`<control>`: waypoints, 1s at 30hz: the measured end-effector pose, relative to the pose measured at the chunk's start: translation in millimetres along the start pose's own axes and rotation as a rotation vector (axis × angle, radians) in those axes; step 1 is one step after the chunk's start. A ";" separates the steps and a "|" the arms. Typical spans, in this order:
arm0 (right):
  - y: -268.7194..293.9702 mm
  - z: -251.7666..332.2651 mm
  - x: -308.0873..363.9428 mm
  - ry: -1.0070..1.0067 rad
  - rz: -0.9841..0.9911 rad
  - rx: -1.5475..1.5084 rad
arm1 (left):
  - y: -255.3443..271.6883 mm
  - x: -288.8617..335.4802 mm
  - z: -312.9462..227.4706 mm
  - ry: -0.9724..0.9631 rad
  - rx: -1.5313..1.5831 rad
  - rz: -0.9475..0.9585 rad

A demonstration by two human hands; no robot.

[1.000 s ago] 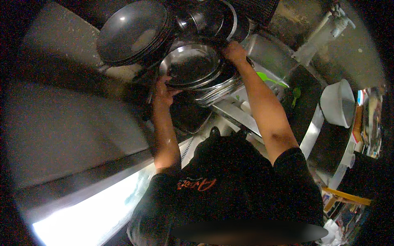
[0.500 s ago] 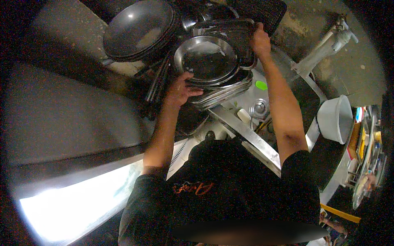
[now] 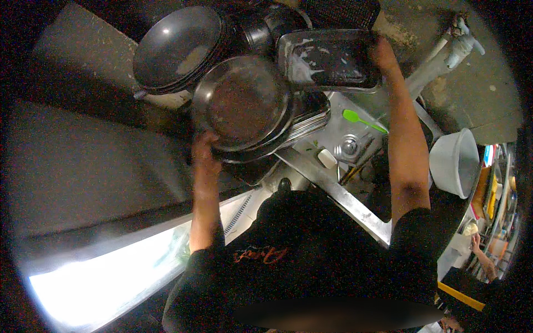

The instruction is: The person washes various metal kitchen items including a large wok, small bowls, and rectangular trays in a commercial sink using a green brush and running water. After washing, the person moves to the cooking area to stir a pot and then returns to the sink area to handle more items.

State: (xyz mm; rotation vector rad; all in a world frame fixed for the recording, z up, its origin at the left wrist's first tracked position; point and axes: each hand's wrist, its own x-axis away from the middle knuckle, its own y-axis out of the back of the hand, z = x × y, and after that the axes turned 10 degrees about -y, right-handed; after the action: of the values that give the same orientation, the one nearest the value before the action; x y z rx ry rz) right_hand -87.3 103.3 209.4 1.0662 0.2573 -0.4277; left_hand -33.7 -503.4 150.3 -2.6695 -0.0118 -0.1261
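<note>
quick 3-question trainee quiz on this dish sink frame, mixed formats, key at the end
1. True or false: the right hand grips a rectangular dark tray smeared with white residue.
2. What does the left hand touch? A) the green spoon B) the rim of the round metal pan on top of a stack C) the white bucket
3. Fill in: the green spoon lies in the metal ____, near the drain.

Key: 1 true; 2 B; 3 sink.
</note>
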 end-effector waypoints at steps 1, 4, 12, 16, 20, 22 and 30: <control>-0.6 -18.1 -7.7 0.056 0.043 0.000 | -6.5 7.4 -22.4 0.055 0.002 -0.067; -40.9 -24.1 -17.1 0.092 0.234 0.129 | 33.8 29.3 -53.1 0.039 0.046 -0.258; -94.6 175.6 36.9 -0.422 0.657 -0.232 | 6.0 36.0 -60.1 -0.028 0.079 -0.331; -99.9 161.8 64.9 -0.516 0.908 -0.473 | -24.9 19.9 -25.3 -0.127 0.151 -0.039; -98.9 144.1 107.1 -0.647 0.742 -0.883 | -40.0 -16.5 -2.8 0.232 0.022 -0.090; -65.9 172.5 128.7 -0.760 0.729 -1.013 | -0.5 -32.3 25.9 0.272 0.034 -0.050; -80.0 157.1 209.3 -0.958 0.450 -1.443 | -72.4 -31.1 47.5 0.427 -0.130 0.176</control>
State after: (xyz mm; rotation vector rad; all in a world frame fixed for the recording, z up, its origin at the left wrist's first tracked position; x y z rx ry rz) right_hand 62.0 -113.5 134.7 -0.5511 -0.4988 -0.1983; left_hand -62.7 -416.9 138.0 -2.7004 0.3764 -0.6540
